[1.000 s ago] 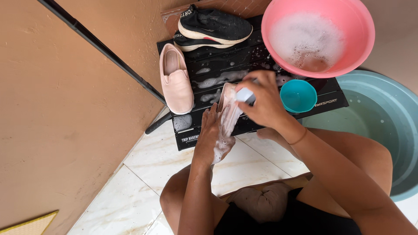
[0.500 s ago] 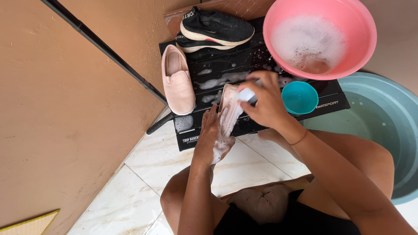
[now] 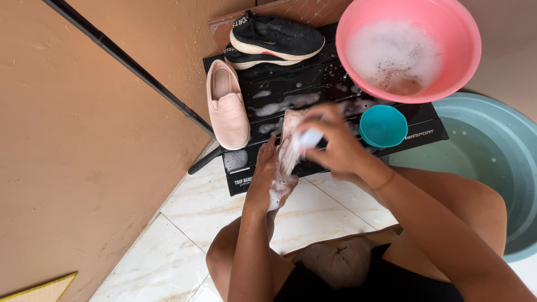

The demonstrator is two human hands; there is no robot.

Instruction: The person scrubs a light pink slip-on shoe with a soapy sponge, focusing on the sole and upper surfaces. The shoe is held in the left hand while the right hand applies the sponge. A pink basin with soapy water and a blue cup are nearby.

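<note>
Left hand [image 3: 267, 178]: clamped on a soapy pink shoe [image 3: 288, 142], held over the black table [image 3: 335, 84] edge.
Right hand [image 3: 330, 146]: closed on a brush [image 3: 309, 138], pressed against the shoe.
Axis: shoe lengthwise away from body.

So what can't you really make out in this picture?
Head view only:
- Brush: blurred by motion and mostly wrapped by the right hand.
- Soapy pink shoe: largely covered by foam and the left hand.
- Teal tub: cut off by the right edge.
- Pink basin: suds hide its bottom.
</note>
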